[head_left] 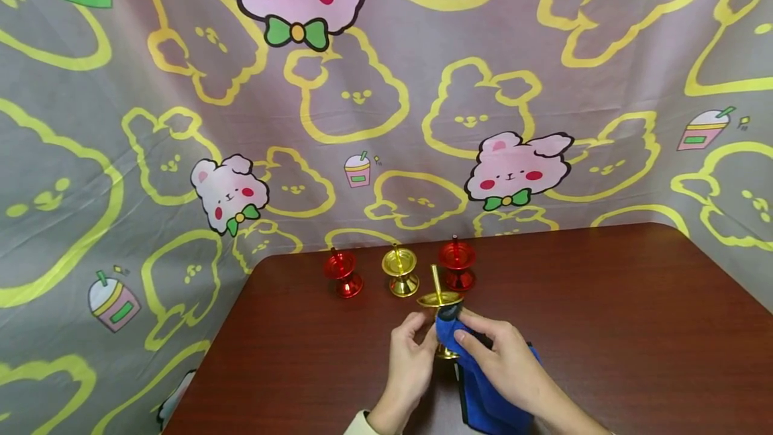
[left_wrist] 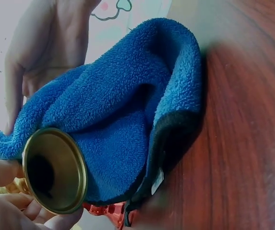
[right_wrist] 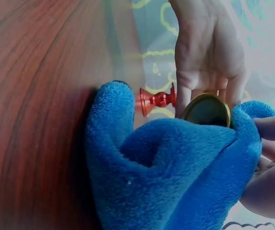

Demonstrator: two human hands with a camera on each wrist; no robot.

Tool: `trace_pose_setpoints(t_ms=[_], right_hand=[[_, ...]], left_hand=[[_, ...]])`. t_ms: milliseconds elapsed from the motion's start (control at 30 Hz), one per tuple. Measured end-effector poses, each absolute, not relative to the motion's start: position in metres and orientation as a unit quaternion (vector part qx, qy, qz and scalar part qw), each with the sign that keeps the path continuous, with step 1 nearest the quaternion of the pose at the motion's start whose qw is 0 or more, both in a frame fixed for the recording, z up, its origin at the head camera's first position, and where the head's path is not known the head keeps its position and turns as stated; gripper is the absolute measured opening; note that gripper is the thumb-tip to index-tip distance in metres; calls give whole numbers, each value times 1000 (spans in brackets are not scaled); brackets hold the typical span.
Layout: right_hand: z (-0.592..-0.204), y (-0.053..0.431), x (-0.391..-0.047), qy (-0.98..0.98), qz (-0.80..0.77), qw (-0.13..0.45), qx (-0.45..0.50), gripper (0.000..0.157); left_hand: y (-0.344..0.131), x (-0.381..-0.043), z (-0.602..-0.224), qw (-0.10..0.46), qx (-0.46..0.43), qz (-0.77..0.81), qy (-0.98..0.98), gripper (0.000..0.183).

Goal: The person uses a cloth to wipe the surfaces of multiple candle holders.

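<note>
My left hand grips a gold candle holder by its stem, held up over the table with its spike pointing upward. In the left wrist view the hollow underside of its round base faces the camera. My right hand pinches a blue cloth with dark edging between thumb and fingers. The cloth's upper end lies against the holder's stem, just under the dish. Its lower part hangs down to the tabletop, as the right wrist view shows of the blue folds.
Behind the hands stand a red candle holder, another gold candle holder and a second red candle holder in a row. They stand on the brown wooden table, near its back edge. A cartoon-printed curtain encloses the back and sides.
</note>
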State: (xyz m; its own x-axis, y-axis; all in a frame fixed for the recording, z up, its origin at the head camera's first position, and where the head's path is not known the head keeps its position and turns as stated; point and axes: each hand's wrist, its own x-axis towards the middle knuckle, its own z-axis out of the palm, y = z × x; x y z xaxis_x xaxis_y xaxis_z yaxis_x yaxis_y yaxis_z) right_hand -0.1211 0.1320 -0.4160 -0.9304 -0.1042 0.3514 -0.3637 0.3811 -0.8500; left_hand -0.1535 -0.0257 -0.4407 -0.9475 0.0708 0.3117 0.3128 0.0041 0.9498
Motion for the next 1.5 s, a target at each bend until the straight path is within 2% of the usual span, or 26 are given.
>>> trace_pose_setpoints(t_ms=[333, 567, 767, 1000, 1167, 1300, 1400, 1500], right_hand=[[-421, 135, -128, -791, 599, 76, 97, 39], [-424, 138, -132, -770, 627, 56, 104, 39], [-425, 142, -135, -752, 649, -3, 115, 38], [-424, 144, -139, -730, 676, -47, 89, 31], [-425, 142, -138, -692, 716, -80, 45, 37], [-426, 142, -137, -661, 743, -98, 24, 42], [-426, 142, -138, -650, 754, -92, 0, 43], [-425, 138, -138, -650, 756, -74, -34, 41]], left_hand=[[-25, -154, -439, 76, -117, -693, -708, 20], [-24, -153, -435, 65, -121, -698, -703, 23], [-26, -151, -432, 49, -150, -685, -712, 27], [-24, -149, -428, 37, -122, -686, -716, 28], [-21, -149, -427, 58, -125, -697, -703, 25], [-19, -150, -426, 54, -114, -729, -673, 31], [-17, -152, -427, 64, -117, -742, -658, 30], [-17, -154, -431, 96, -127, -724, -671, 22]])
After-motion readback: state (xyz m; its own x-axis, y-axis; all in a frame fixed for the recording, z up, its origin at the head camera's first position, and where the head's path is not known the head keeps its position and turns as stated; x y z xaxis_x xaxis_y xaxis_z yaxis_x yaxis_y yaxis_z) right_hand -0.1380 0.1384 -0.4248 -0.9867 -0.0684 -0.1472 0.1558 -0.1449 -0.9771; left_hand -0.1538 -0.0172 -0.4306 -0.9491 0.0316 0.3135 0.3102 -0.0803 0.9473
